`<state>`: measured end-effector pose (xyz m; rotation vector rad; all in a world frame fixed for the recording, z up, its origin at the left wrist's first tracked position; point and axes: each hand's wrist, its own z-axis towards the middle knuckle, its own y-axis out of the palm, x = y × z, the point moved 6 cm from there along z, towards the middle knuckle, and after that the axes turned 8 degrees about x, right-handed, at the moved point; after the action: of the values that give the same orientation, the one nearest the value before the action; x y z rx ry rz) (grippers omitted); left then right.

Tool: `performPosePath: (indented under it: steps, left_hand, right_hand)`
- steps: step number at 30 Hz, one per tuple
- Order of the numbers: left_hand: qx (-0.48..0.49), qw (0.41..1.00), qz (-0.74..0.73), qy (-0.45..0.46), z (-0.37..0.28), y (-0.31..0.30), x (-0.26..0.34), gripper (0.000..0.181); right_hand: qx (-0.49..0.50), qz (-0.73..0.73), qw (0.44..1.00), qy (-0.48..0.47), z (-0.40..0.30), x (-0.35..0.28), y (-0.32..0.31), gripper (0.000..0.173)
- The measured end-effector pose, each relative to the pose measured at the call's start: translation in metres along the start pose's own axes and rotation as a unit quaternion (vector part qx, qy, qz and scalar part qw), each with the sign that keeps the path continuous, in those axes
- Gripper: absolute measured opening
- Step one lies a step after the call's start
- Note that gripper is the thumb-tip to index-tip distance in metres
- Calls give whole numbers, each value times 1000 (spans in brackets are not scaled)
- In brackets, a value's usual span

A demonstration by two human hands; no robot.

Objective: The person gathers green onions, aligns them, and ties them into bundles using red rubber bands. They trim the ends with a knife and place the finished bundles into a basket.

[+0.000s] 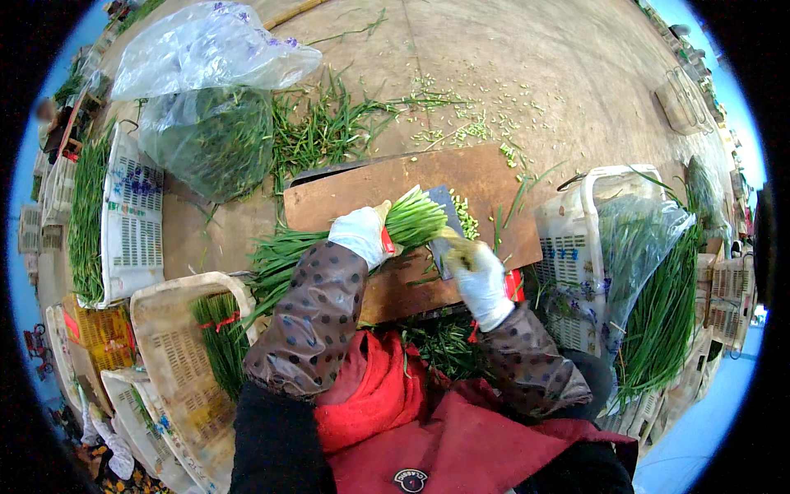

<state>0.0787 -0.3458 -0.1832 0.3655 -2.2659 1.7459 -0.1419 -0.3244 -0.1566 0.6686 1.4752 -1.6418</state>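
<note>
My left hand [360, 236], in a white glove with a yellowish finger area, grips a bunch of long green stalks that look like garlic chives [416, 216]. A red band [387, 241] shows at that hand. The pale cut ends point right, over a grey metal blade [445, 213] on a brown board [345, 197]. My right hand [474, 265], gloved too and blurred, is at the blade's right side with its fingertips by the pale ends. Whether it holds anything is unclear. Short cut pieces [466, 217] lie just right of the blade.
White plastic crates with green stalks stand at the left [133, 216] and right [568, 241]. A stained crate [191, 333] is near my left elbow. A clear plastic bag of greens [210, 136] sits beyond the board. Loose leaves [333, 123] and trimmings litter the floor [592, 86].
</note>
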Motion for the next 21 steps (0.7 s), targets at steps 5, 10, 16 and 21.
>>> performPosePath:
  steps: [5, 10, 16, 21]
  left_hand:
    - [63, 995, -78, -6, 15, 11, -20, 88]
    - [-24, 999, 21, -39, 7, -8, 7, 102]
    - [-46, 996, 14, -77, 0, -25, 4, 116]
    - [-61, 995, 3, -74, 1, -31, 11, 123]
  right_hand:
    - [-67, -174, 982, 42, -32, 53, -25, 62]
    - [-100, -244, 962, 64, -40, 59, -16, 76]
    - [-140, -8, 967, 212, -25, 57, -21, 57]
    - [-19, -6, 977, 210, -23, 70, -44, 41]
